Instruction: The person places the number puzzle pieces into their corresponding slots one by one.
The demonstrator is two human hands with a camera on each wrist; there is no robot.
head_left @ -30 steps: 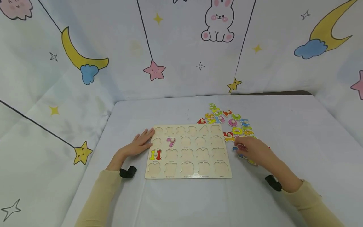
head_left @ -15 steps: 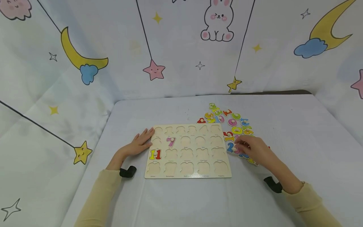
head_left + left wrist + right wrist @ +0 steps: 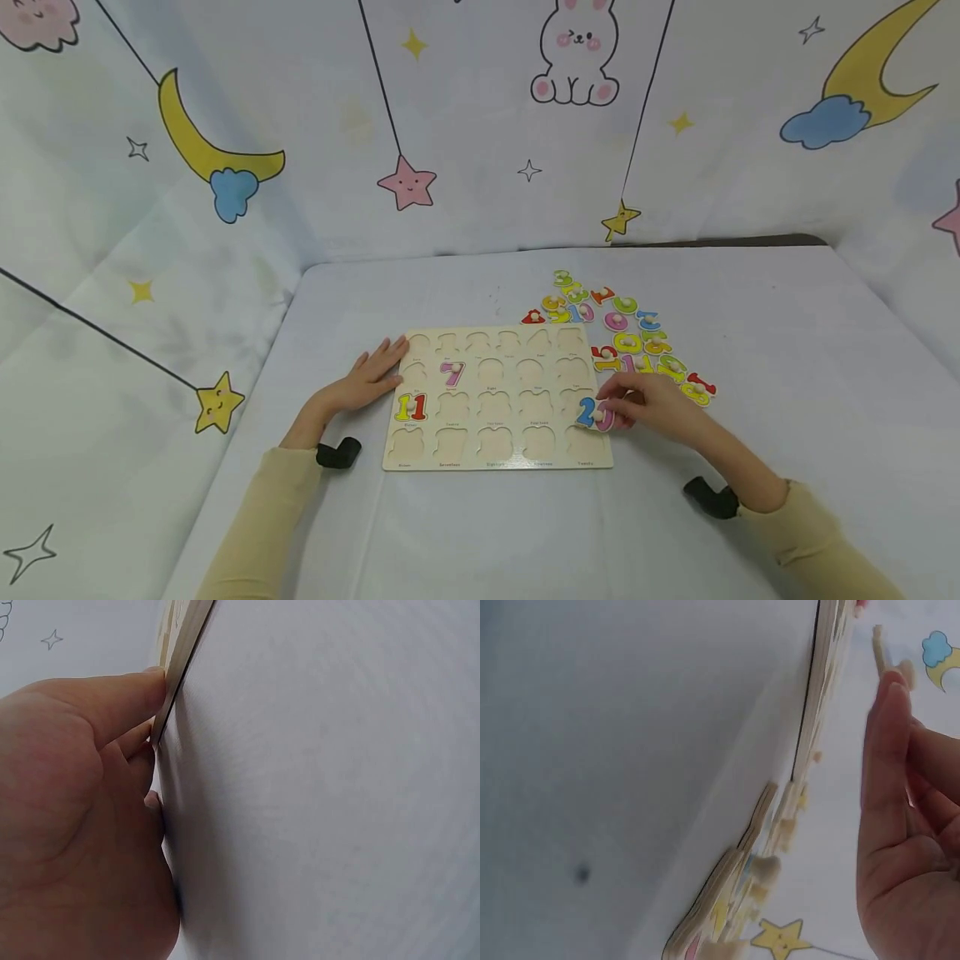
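A pale wooden number puzzle board [image 3: 475, 429] lies flat on the table with rows of shaped recesses. A pink 7 piece [image 3: 452, 374] and a yellow-and-red 11 piece [image 3: 412, 408] sit in it. My left hand [image 3: 367, 379] rests at the board's left edge, fingers extended; in the left wrist view its thumb [image 3: 127, 697] touches the board's side. Over the board's lower right, my right hand [image 3: 656, 404] pinches a 20 piece [image 3: 586, 411], blue 2 and pink 0. From the right wrist view, that piece [image 3: 878, 649] appears edge-on, raised above the board.
Several loose number pieces [image 3: 628, 342] with knobs lie scattered beyond and to the right of the board. A red 1 piece [image 3: 701, 383] is at the outer right of this group. White cloth with cartoon prints [image 3: 480, 125] hangs behind the table [image 3: 480, 533].
My right hand has taken the 20 piece from the loose group and carried it left over the board's edge, uncovering pieces beneath. The left hand has stayed in place.
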